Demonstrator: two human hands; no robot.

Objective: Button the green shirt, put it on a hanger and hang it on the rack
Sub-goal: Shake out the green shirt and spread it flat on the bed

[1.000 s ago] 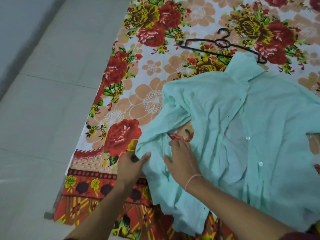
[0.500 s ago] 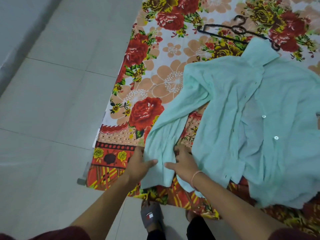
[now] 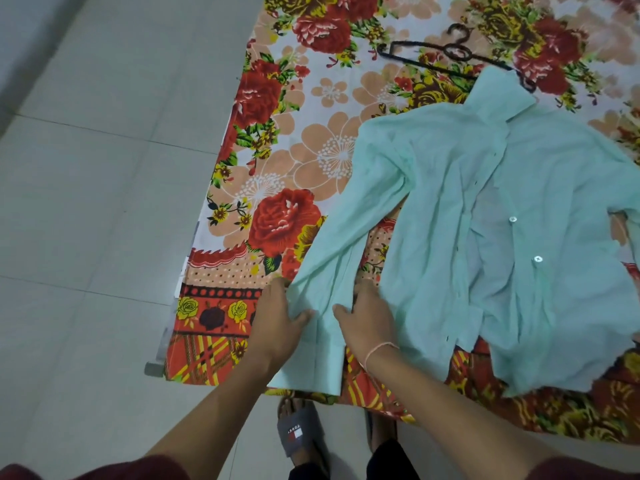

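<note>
The light green shirt (image 3: pixel 450 188) lies open and front up on a floral sheet (image 3: pixel 311 140), collar at the far end, and two white buttons (image 3: pixel 513 219) show on its placket. Its left sleeve (image 3: pixel 332 258) stretches toward me over the sheet's near edge. My left hand (image 3: pixel 277 323) grips the sleeve's left edge with the thumb on top of the cloth. My right hand (image 3: pixel 367 320) holds the sleeve's right edge the same way. A black hanger (image 3: pixel 457 53) rests on the sheet just beyond the collar, its right end under the collar. No rack is in view.
Pale floor tiles (image 3: pixel 104 202) fill the left side. The sheet's near edge hangs down in front of me. My feet in a grey slipper (image 3: pixel 298 434) stand on the floor right below that edge.
Both hands have drawn the sleeve out of its crumpled fold toward me, so it now lies straight with the cuff past the sheet's edge. The view has pulled back and my feet show.
</note>
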